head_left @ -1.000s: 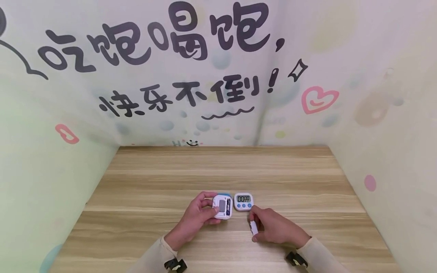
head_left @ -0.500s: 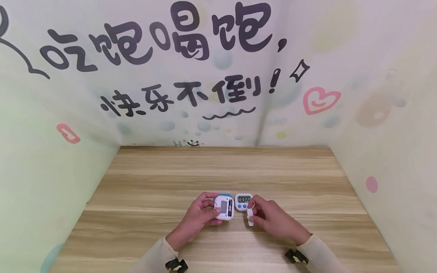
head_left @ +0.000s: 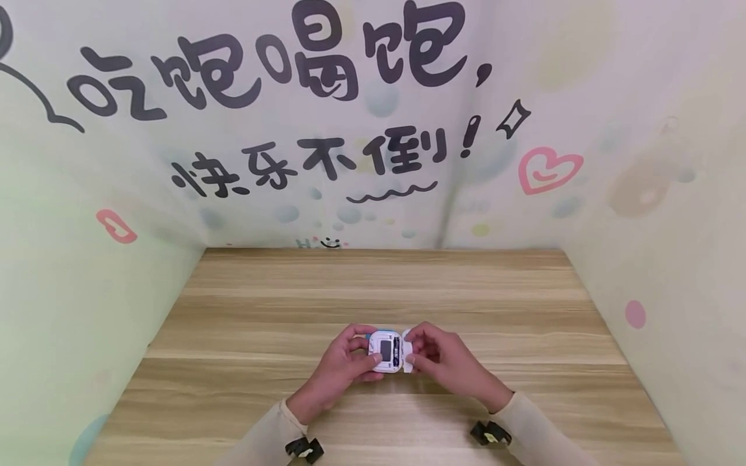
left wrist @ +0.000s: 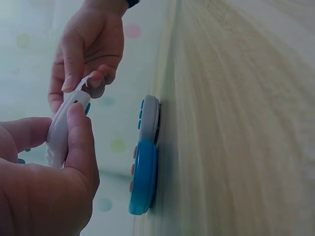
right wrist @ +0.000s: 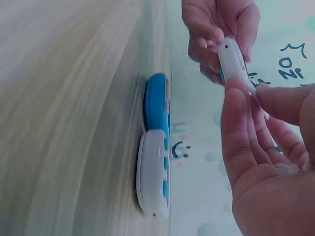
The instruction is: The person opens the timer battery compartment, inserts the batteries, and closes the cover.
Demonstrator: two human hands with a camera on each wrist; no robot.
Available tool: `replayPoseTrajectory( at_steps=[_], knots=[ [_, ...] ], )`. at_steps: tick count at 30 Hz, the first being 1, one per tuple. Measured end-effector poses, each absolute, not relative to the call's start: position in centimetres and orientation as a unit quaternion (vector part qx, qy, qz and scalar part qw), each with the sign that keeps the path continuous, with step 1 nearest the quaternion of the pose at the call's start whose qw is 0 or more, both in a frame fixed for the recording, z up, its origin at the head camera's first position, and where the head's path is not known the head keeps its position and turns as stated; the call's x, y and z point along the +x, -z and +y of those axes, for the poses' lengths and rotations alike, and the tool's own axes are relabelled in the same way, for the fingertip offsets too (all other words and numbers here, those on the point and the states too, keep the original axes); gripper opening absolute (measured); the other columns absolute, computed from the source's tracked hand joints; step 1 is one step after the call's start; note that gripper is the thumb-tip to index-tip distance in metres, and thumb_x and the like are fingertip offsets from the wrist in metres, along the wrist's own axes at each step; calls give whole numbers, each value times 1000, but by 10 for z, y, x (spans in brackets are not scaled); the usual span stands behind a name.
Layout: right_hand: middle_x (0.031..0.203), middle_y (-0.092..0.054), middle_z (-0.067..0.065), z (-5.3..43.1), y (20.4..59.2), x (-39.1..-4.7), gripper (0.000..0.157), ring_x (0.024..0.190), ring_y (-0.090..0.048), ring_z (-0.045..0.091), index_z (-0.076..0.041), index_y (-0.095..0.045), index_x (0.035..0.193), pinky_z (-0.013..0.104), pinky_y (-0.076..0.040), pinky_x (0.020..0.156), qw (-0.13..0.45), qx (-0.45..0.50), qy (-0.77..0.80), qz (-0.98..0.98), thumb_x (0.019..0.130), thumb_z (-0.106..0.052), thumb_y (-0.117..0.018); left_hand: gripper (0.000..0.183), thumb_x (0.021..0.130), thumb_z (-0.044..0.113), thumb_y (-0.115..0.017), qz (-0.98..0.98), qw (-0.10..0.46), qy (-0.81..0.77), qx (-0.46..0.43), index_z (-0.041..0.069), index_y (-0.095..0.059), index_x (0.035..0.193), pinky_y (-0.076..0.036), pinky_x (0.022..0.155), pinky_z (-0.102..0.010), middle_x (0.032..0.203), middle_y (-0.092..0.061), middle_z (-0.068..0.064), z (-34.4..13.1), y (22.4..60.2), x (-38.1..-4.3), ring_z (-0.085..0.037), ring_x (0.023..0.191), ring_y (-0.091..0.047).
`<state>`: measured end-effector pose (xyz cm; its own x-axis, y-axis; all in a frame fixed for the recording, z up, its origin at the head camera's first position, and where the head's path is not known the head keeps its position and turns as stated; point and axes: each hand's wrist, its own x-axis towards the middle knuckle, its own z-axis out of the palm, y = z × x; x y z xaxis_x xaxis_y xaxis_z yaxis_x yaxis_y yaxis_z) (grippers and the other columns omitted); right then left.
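My left hand (head_left: pixel 335 369) holds a white digital timer (head_left: pixel 375 347) with its back facing up, thumb on the back and fingers round the side. Its battery compartment lies bare, and a dark battery (head_left: pixel 397 353) sits in it along the right side. In my right hand (head_left: pixel 454 362), a small white battery cover (head_left: pixel 407 364) is pinched between thumb and fingers, right at the timer's right edge. The left wrist view shows the held timer (left wrist: pixel 58 135) raised off the table, with the other hand's fingertips at its far end.
Below the hands, a blue timer (left wrist: pixel 143 182) and a white timer with blue buttons (left wrist: pixel 149 120) lie side by side on the wooden table (head_left: pixel 262 291). Printed walls (head_left: pixel 291 213) enclose the table at the back and both sides.
The right hand has moved left and up with the battery cover, bringing it from beside the white timer on the table to the held timer's edge. The left hand has shifted slightly right.
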<state>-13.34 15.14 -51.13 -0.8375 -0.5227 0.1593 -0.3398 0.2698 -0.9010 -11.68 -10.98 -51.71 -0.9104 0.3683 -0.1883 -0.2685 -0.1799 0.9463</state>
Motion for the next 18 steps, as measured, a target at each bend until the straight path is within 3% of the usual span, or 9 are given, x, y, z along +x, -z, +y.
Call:
replayPoseTrajectory(
  at_steps=[7,18],
  knots=[
    [98,-67,16,145,510,-134,20,75,-73,16,-7,-65,116,48,-69,68,108,-231,595,763,99,-8,-74,59,93,-4,-73,604,210,-767,53,-2,-43,143,-70,80,-36,114,-62,-11,-105,516,-118,-20,96,-73],
    [96,-66,12,143,507,-137,27,74,-68,14,-4,-65,116,30,-67,65,128,-174,582,784,92,-2,-77,59,93,-2,-75,608,213,-763,59,-1,-44,143,-70,80,-37,114,-61,-10,-102,519,-119,-22,98,-73]
  ],
)
